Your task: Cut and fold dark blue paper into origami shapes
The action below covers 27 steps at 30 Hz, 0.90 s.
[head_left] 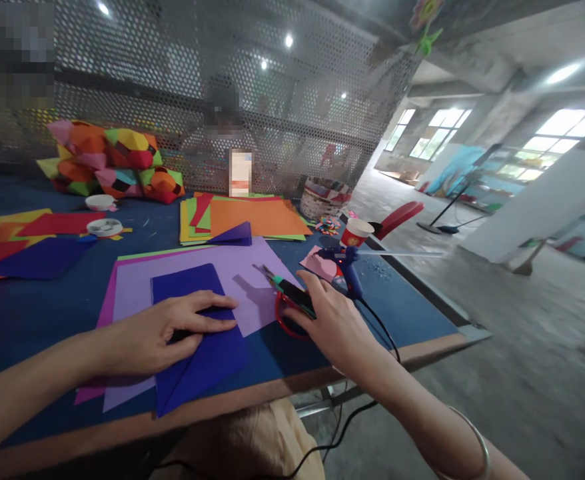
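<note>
Now, the left hand (165, 333) lies flat with fingers a little spread, pressing on the folded dark blue paper (217, 357) and gripping nothing. This paper is at eight o'clock from the middle of the view, partly over a lilac sheet (242, 257) on the counter (412, 300). The right hand (340, 323) is half curled, thumb and fingers around a black-and-green tool (293, 292); whether it grips firmly, I cannot tell. The tool points to ten o'clock, above a red round thing (279, 313). At about twelve o'clock from the right hand lies a blue glue gun (353, 277); the orange sheet (257, 217) is at eleven o'clock.
</note>
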{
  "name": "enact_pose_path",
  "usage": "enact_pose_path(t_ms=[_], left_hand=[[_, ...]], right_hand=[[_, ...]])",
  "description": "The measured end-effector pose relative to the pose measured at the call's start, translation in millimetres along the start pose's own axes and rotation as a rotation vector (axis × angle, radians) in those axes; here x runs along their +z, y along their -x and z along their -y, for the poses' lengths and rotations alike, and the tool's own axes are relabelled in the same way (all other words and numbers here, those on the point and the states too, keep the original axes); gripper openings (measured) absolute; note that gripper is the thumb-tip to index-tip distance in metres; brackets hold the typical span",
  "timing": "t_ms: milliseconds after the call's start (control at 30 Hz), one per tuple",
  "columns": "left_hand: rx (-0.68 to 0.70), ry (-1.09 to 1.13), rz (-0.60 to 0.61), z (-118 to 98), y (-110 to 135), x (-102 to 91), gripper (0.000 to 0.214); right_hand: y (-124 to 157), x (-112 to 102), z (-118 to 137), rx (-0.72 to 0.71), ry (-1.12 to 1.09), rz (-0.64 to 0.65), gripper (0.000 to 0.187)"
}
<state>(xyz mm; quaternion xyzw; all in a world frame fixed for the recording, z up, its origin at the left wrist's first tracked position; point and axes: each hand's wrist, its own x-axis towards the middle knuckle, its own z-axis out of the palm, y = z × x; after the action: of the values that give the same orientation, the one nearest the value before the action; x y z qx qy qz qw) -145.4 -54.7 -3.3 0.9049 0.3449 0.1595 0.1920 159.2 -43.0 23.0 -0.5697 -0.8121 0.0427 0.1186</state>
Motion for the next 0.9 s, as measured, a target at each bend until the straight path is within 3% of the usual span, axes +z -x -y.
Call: enact_pose_path(t_ms=[133, 300, 433, 567, 667, 900], left_hand=[[0.007, 0.027, -0.014, -4, -1, -3.0, 0.057], [-0.069, 0.05, -0.048, -6, 1, -1.9, 0.041], [-0.253, -0.024, -0.147, 0, 4, 9.4, 0.082], [-0.304, -0.019, -0.189, 5, 6, 20.2, 0.101], [-0.282, 0.073, -0.202, 1, 6, 22.1, 0.104], [-0.28, 0.394, -0.196, -21, -13, 19.3, 0.065]], right_hand=[[-6, 1, -1, 0.035, 0.054, 0.064, 0.044], [-27, 2, -8, 0.07, 0.084, -0.003, 0.036], [-27, -2, -13, 0.052, 0.032, -0.071, 0.039], [-4, -2, -18, -0.074, -0.32, -0.121, 0.036], [19, -4, -21, -0.016, -0.554, -0.038, 0.038], [75, -9, -23, 0.206, -0.81, 0.126, 0.049]])
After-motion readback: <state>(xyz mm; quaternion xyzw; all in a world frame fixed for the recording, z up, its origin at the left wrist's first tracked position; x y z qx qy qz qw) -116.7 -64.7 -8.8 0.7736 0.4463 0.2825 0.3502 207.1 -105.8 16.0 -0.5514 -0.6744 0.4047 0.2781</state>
